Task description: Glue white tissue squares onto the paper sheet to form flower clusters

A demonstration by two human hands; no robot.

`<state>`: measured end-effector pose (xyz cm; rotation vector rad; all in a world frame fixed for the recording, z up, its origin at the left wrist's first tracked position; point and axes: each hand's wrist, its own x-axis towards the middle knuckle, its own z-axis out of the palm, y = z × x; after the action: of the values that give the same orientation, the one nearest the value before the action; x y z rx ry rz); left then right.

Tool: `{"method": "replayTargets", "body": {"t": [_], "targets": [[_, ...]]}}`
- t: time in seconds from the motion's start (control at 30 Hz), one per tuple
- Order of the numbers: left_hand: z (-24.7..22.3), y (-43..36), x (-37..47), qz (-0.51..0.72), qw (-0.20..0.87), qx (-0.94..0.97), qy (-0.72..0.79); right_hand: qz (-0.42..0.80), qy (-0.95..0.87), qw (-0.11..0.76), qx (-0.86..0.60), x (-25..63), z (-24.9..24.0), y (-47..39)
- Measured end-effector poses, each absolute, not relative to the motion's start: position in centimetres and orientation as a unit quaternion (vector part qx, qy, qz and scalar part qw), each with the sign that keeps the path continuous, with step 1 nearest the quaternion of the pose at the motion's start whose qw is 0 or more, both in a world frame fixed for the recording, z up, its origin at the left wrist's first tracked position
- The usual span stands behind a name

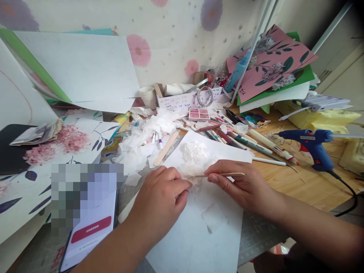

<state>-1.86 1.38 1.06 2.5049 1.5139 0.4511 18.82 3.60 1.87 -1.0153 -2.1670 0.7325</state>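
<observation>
A white sheet of paper [196,227] lies before me, with a fluffy white tissue flower shape [195,151] on its upper part. My right hand [241,185] pinches a thin wooden stick [234,174], its left end reaching toward the white tissue at the sheet's middle. My left hand [165,197] is closed, thumb and index finger pressed together at the lower edge of the tissue; what lies between them is hidden. A loose scrap of thin paper [214,218] rests on the sheet below my hands.
White tissue scraps [133,148] and a wide wooden stick [166,148] lie behind my left hand. Several pens and brushes [253,142] spread behind the sheet. A blue glue gun [315,146] stands at right, its cord hanging. A phone [93,223] sits beside my left forearm.
</observation>
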Motion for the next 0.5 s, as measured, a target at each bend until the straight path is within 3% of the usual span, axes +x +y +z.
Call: {"method": "replayTargets", "body": {"t": [0.27,0.5], "targets": [[1.1,1.3,-1.8,0.158,0.091,0.842,0.507,0.308,-0.783,0.323,-0.433,18.8,1.6,4.2],[1.3,1.2,-1.8,0.167,0.127,0.822,0.529,0.309,-0.807,0.319,-0.390,19.3,2.5,3.6]]}}
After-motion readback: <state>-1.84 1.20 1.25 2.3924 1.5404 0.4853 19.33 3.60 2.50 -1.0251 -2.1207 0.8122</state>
